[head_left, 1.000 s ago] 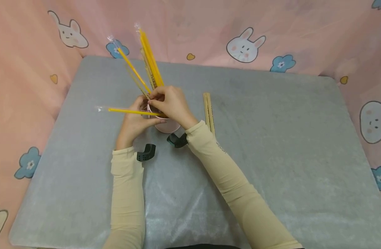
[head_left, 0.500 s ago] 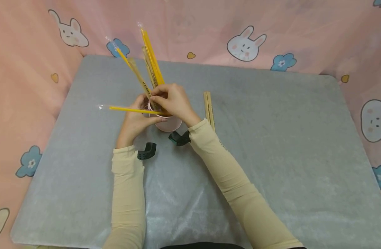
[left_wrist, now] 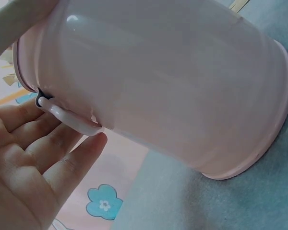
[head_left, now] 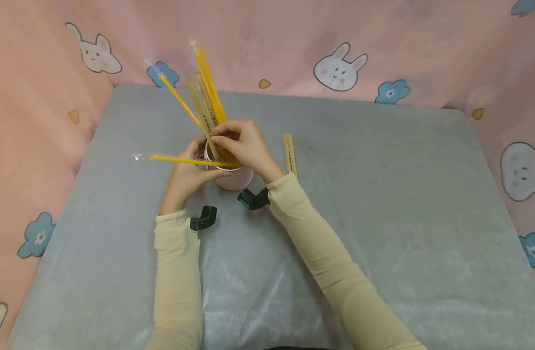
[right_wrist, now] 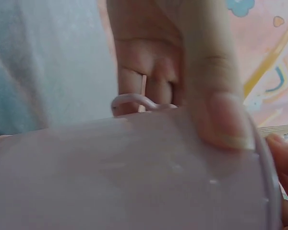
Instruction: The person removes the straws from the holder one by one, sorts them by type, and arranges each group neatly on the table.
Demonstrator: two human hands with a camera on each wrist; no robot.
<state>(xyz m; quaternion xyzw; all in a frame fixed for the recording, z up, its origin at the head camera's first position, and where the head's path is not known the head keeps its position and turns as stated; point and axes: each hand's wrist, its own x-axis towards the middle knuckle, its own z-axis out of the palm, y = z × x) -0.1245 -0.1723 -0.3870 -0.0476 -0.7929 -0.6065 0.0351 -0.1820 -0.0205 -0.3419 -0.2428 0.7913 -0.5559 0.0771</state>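
Observation:
A pink cylindrical container [head_left: 233,182] with a small handle [left_wrist: 74,120] stands on the table. My left hand [head_left: 186,170] holds it around the side and rim, its thumb on the near face. Above the opening, my right hand [head_left: 250,148] pinches a paper-wrapped pair of chopsticks [head_left: 202,112], whose lower end is inside the container. Several yellow straws in clear film [head_left: 211,87] lean in it beside another paper wrapper. One yellow straw [head_left: 180,99] tilts to the left; another straw [head_left: 175,159] lies nearly flat across the rim. The container's inside is mostly hidden.
Two more paper-wrapped chopstick packets [head_left: 289,151] lie on the grey table [head_left: 381,218], right of the container and partly behind the right forearm. Dark camera mounts [head_left: 203,218] sit at both wrists. A pink patterned curtain [head_left: 284,43] hangs behind the table.
The pinched chopstick packet has turned to show its broad side, and its top has swung right, apart from the left-tilted straw. My left hand stays on the container.

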